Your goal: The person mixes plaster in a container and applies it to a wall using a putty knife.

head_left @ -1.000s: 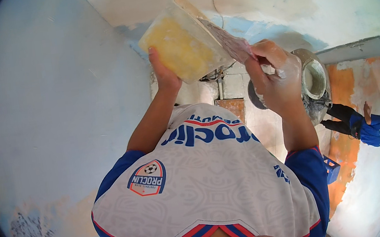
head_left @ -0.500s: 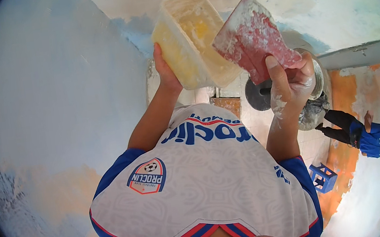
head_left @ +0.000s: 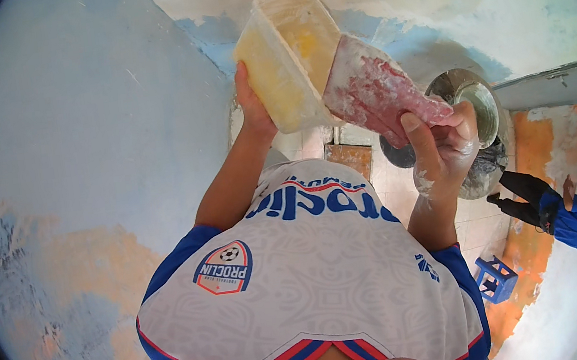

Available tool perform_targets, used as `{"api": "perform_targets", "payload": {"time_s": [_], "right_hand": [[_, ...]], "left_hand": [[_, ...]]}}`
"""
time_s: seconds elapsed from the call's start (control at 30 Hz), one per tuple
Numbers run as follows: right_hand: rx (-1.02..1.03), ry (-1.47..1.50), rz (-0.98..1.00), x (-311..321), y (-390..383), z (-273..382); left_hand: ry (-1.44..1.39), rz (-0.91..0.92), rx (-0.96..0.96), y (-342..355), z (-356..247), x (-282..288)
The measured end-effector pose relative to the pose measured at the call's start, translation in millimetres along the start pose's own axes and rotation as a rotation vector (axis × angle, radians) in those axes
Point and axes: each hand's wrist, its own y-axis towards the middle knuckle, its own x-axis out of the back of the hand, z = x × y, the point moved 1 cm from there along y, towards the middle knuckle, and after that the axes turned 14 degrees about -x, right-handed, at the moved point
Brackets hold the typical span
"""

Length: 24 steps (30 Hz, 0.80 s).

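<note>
Blue stool [head_left: 495, 279], patchy blue wall [head_left: 78, 135]

Both arms are raised up in front of the chest. Left hand [head_left: 252, 105] is up highest, forearm bare, fingers wrapped round something from below. Right hand [head_left: 442, 149] sits a bit lower and off to the right, fist closed tight, thumb pointing up, white smears on the knuckles.

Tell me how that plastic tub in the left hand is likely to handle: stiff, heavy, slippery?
The plastic tub looks thin-walled and translucent, so it probably flexes if squeezed. The yellowish paste inside likely makes it heavy for its size. The left hand holds it tilted, by one side only, and its walls look smeared, so it may be slippery and could twist when the scraper presses in.
</note>
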Motion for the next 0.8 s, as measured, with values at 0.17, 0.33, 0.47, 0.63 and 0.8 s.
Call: {"api": "perform_targets", "payload": {"time_s": [0.17,0.33,0.47,0.63,0.8], "right_hand": [[-0.014,-0.008,-0.049,7,3,-4],[0.009,0.002,-0.080,9,-1,-11],[0.049,0.027,-0.128,11,4,-13],[0.105,0.089,-0.159,13,22,-17],[0.023,0.209,-0.239,20,42,-24]], "left_hand": [[0.001,-0.022,0.084,-6,8,-2],[0.015,-0.016,0.104,-13,14,-10],[0.095,0.038,0.125,-18,19,-14],[0.139,0.015,0.186,-31,29,-24],[0.217,0.068,0.212,-38,36,-19]]}}
